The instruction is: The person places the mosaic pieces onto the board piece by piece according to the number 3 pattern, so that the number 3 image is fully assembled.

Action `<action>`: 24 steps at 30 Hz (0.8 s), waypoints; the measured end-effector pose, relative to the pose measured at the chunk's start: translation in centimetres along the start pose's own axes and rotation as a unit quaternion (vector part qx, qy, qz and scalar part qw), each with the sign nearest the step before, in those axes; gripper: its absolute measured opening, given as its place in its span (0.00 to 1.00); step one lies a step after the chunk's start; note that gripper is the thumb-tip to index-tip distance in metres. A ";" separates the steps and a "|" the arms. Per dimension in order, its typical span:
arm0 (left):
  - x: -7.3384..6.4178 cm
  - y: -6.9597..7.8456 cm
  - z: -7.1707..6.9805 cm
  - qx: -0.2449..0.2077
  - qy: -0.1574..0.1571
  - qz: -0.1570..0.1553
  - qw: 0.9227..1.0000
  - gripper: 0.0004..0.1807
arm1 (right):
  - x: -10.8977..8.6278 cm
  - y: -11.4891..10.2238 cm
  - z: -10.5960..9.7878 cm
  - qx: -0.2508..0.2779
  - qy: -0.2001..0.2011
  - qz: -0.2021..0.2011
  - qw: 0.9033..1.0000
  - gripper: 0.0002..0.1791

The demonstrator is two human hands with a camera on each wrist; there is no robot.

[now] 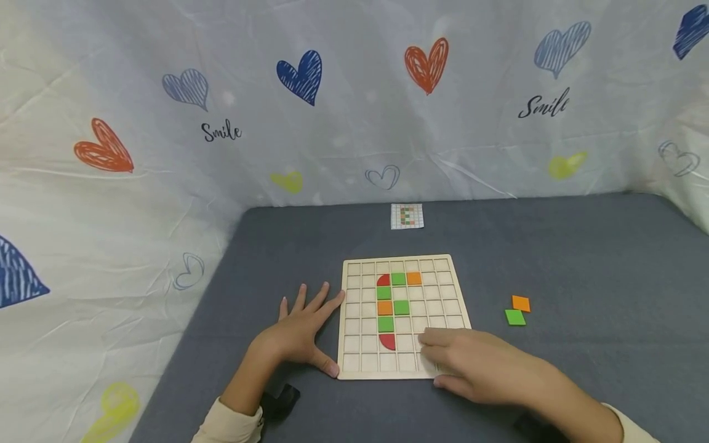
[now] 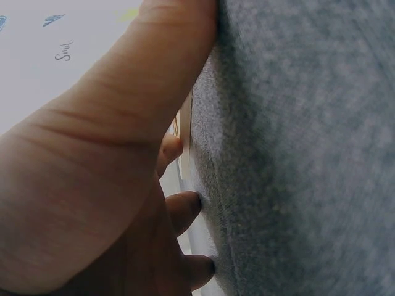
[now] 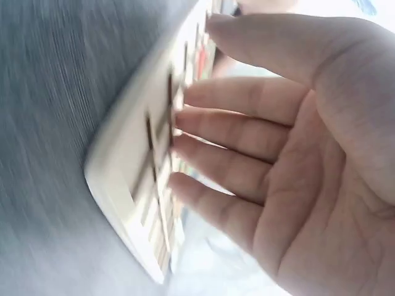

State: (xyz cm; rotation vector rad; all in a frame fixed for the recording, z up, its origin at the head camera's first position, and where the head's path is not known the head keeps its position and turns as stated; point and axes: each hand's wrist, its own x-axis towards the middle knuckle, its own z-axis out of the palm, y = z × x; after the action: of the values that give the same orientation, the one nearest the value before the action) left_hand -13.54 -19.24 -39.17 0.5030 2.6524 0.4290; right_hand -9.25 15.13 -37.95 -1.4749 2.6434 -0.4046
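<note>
A wooden grid board [image 1: 426, 357] lies flat on the grey table. Green and orange squares form a column with short branches on it, with a red quarter-round piece [image 1: 383, 281] at the top and another red quarter-round piece [image 1: 388, 342] at the bottom. My left hand [image 1: 299, 335] is spread out, its index fingertip and thumb tip against the board's left edge. Over the lower right of the board, my right hand [image 1: 476, 363] has its fingers extended; in the right wrist view no piece shows between these fingers [image 3: 237, 132] and the thumb.
Right of the board lie a loose orange square [image 1: 520, 303] and a loose green square [image 1: 515, 317], touching or nearly so. A small printed card [image 1: 407, 216] with a coloured grid pattern lies at the table's back edge. Behind hangs a white cloth [image 1: 354, 123] with hearts.
</note>
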 end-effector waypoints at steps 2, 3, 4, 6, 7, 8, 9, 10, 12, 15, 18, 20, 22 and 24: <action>0.0 0.0 0.1 0.000 0.000 0.000 1.000 0.75 | -0.4 0.5 -0.5 0.008 -0.001 0.012 1.000 0.18; 0.1 0.0 0.1 0.001 0.000 0.000 1.000 0.75 | -0.5 0.8 -0.8 0.020 -0.003 0.021 1.000 0.14; 0.1 0.0 0.1 0.001 0.001 0.000 1.000 0.76 | -0.7 1.0 -1.1 0.035 -0.004 0.030 0.999 0.09; 0.0 -0.1 0.2 -0.001 0.002 0.001 1.000 0.76 | -1.0 1.5 -1.6 0.058 -0.004 0.049 0.997 0.09; 0.0 -0.1 0.2 -0.003 0.002 0.001 1.000 0.76 | -1.2 1.7 -1.9 0.067 -0.005 0.060 0.996 0.13; 0.0 -0.1 0.2 -0.004 0.003 0.001 1.000 0.76 | -1.5 1.9 -2.1 0.073 -0.009 0.076 0.994 0.15; 0.0 -0.1 0.3 -0.005 0.003 0.001 1.000 0.76 | -1.8 2.2 -2.3 0.073 -0.011 0.093 0.993 0.16; 0.0 -0.1 0.3 -0.007 0.004 0.001 1.000 0.76 | -2.1 2.4 -2.5 0.067 -0.014 0.112 0.991 0.16; -0.1 -0.1 0.3 -0.006 0.004 0.000 1.000 0.76 | -2.8 3.0 -2.8 0.044 -0.023 0.154 0.987 0.18; 0.0 0.0 0.3 -0.005 0.004 0.000 1.000 0.76 | -3.8 4.0 -3.0 0.001 -0.029 0.201 0.979 0.26; 0.0 0.0 0.3 -0.001 0.004 0.001 1.000 0.76 | -4.2 5.3 -3.1 -0.021 -0.038 0.218 0.975 0.26; 0.1 0.0 0.2 0.001 0.005 0.002 1.000 0.76 | -4.3 5.9 -3.1 -0.023 -0.048 0.225 0.973 0.24; 0.1 -0.1 0.2 0.001 0.004 0.003 1.000 0.76 | -4.3 6.5 -3.1 -0.019 -0.055 0.227 0.972 0.23; 0.1 -0.1 0.2 0.002 0.004 0.004 1.000 0.76 | -4.3 6.9 -3.0 -0.015 -0.053 0.229 0.972 0.22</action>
State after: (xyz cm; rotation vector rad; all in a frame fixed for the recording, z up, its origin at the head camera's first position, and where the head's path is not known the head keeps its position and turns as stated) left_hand -13.52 -19.24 -39.44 0.5145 2.6601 0.4298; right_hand -13.31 22.75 -37.13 -0.8171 2.7910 -0.2361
